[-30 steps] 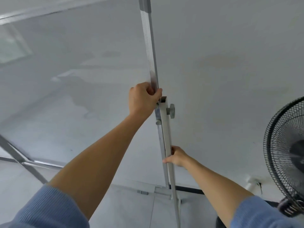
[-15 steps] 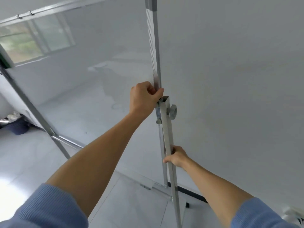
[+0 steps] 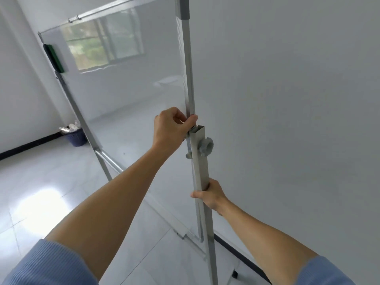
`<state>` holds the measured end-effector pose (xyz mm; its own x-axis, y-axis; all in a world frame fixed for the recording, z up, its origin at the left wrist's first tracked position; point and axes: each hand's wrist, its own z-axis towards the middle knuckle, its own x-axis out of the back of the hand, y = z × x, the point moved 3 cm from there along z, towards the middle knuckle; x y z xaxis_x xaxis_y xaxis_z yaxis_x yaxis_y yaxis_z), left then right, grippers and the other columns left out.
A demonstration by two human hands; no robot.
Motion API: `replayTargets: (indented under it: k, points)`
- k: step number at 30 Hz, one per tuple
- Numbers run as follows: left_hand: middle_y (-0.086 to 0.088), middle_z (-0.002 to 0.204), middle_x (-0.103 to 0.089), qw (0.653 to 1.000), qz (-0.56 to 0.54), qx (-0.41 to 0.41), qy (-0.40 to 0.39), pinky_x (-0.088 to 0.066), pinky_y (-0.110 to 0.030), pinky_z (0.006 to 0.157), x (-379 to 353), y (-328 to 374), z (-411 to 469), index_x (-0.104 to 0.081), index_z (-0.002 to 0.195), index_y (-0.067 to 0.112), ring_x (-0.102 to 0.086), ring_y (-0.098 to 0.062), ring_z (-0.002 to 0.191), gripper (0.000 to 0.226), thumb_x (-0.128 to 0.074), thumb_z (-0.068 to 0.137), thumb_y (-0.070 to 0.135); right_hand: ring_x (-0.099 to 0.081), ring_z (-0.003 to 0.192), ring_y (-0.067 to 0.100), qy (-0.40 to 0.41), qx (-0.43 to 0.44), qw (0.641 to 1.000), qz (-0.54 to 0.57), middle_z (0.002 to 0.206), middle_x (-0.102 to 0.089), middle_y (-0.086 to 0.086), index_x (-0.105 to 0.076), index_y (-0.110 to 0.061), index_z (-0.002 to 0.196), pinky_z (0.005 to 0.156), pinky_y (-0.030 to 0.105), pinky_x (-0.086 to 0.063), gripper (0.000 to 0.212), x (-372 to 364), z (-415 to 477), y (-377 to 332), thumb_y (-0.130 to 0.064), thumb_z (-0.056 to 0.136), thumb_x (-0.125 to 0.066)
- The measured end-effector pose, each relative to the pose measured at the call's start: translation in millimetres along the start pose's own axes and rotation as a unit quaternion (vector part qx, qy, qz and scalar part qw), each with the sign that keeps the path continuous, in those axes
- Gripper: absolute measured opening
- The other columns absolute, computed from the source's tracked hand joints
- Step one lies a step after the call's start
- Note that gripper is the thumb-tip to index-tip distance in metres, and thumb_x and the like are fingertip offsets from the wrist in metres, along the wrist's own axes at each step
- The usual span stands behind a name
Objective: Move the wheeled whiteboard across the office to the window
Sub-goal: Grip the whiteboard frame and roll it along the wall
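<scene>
Tiled floor (image 3: 51,182) | blue bin (image 3: 76,136) full | both hands clenched on whiteboard (image 3: 127,89) post

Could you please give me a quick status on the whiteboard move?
Left hand gripping board frame, right hand on stand post. Whiteboard upright. Blue bin near far leg.

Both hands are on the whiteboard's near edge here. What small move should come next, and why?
Probably keep both grips and roll the whiteboard a short step on across the open floor. The left hand clasps the board's frame and the right hand holds the stand post, so it is already under control, and no window is close yet.
</scene>
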<state>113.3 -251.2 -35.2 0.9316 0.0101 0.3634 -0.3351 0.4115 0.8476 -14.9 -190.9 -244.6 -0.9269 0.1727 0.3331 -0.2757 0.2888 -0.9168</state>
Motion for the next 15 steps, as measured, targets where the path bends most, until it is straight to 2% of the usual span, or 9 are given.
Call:
replayTargets:
  k: [4,7,12,15]
  points:
    - [-0.016,0.073,-0.075,0.999,-0.003,0.049,0.013,-0.063,-0.048,0.069,18.5,-29.5,22.2,-0.062,0.071,0.001,-0.063,-0.020,0.054,0.042,-0.076,0.083,0.039,-0.058,0.082,0.018,-0.038,0.052,0.998,-0.017,0.084,-0.058,-0.005,-0.056,-0.016,0.097,0.066,0.025,-0.048,0.034,-29.1,33.9,-33.1,-0.019,0.072,-0.079]
    - [-0.023,0.078,-0.074,0.995,0.006,0.099,0.025,-0.062,-0.051,0.071,30.6,-50.1,34.3,-0.063,0.077,-0.006,-0.064,-0.024,0.057,0.051,-0.074,0.084,0.043,-0.058,0.079,0.018,-0.089,0.052,0.994,-0.042,0.082,-0.059,-0.003,-0.058,-0.015,0.094,0.065,0.026,-0.048,0.030,-46.3,56.8,-45.5,-0.013,0.071,-0.077]
    - [-0.022,0.078,-0.074,0.989,0.033,0.132,0.050,-0.063,-0.051,0.074,41.1,-65.7,58.7,-0.062,0.070,0.007,-0.066,-0.025,0.061,0.041,-0.074,0.086,0.043,-0.059,0.077,0.018,-0.157,0.099,0.979,-0.082,0.081,-0.059,0.001,-0.057,-0.015,0.092,0.065,0.026,-0.051,0.027,-64.4,95.3,-63.1,-0.014,0.072,-0.076]
    - [-0.014,0.080,-0.073,0.983,0.068,0.136,0.099,-0.062,-0.052,0.076,39.4,-68.2,76.0,-0.058,0.078,0.014,-0.067,-0.025,0.066,0.035,-0.073,0.084,0.046,-0.059,0.076,0.025,-0.188,0.123,0.970,-0.094,0.085,-0.061,0.012,-0.058,-0.011,0.091,0.070,0.036,-0.057,0.030,-70.9,121.7,-68.3,-0.017,0.068,-0.076]
